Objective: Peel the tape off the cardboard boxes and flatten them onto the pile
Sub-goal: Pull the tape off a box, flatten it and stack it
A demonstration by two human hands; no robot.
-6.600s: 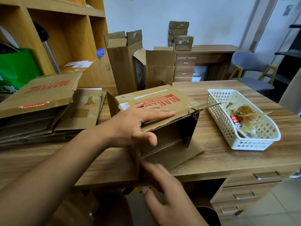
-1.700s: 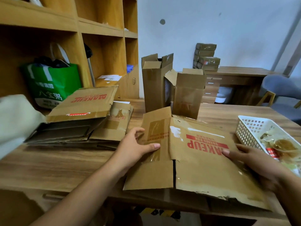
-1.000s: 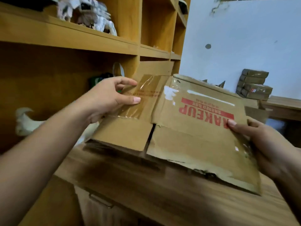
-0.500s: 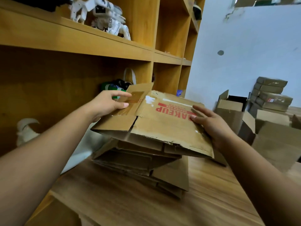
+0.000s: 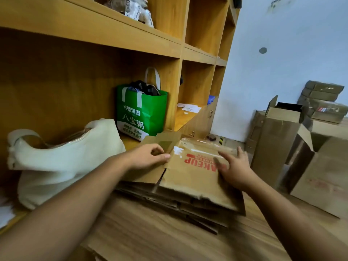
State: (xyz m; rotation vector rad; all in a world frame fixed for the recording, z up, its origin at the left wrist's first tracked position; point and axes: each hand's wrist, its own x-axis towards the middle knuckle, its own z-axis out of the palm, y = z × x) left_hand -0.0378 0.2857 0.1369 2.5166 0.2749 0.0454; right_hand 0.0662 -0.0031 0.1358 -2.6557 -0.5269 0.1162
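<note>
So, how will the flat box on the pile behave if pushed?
Probably slides as one stiff sheet: the flat box is corrugated card resting on the pile. Its left flap is cut free by a slit, so it may hinge. Likely light, being thin.

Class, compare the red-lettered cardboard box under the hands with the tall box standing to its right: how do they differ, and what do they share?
The red-lettered box lies flattened on the pile; the tall box stands upright with flaps open. The red-lettered box bears red print; the tall box's visible side shows none. Both are brown cardboard.
</note>
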